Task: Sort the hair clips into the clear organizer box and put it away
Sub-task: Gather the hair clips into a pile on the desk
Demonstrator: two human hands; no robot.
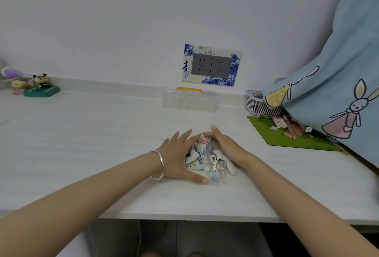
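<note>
Here, hair clips (205,158) heaped between spread, cupping hands, left hand (178,156) and right hand (223,146).

head view; forward-down over desk (82,144)

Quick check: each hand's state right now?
Left hand: open, fingers spread, cupping the pile of hair clips.
Right hand: open, cupping the pile's other side.

Matt white desk (102,133); clear, seemingly plastic organizer box (189,101).
</note>
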